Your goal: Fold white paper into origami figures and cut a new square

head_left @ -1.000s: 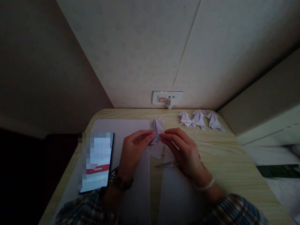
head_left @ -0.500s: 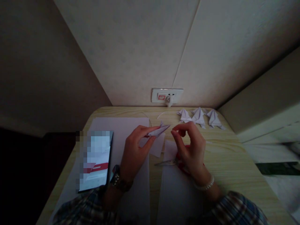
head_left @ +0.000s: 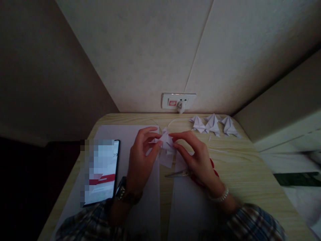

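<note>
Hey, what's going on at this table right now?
A person is folding a small white paper piece, with the left hand and right hand pinching it from either side over the wooden table. Three folded paper figures sit in a row near the wall. Red-handled scissors lie partly under the right hand, flat white sheets are spread beneath, and a phone rests at the left.
</note>
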Motion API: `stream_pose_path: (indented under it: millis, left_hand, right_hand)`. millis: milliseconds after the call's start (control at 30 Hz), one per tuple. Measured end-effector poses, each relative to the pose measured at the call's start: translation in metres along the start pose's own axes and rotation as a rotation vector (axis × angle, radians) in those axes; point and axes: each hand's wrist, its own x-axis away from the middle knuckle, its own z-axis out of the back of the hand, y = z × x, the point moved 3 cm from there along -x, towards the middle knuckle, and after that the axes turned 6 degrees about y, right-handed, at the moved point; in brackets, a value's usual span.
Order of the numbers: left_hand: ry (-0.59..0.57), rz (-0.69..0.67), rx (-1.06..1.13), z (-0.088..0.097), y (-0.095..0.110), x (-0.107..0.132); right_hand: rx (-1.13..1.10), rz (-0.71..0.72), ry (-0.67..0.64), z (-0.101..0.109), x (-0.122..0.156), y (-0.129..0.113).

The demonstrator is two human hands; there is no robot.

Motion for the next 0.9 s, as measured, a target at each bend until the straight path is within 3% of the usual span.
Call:
stream_pose_path:
  millis: [167,400,900]
  left_hand:
    - [0.021,0.0,-0.068,0.002,0.003,0.0]
    - [-0.036,0.049,-0.044,0.002,0.003,0.001]
    - [-0.154,0.171,0.178,-0.003,0.003,-0.002]
  right_hand:
    - [-0.099,-0.1,0.037,-0.003,0.002,0.003]
    - [-0.543,-0.38,0.127,-0.012,0.0,0.008]
    - [-0.677,-0.352,0.076,-0.006,0.002,0.011]
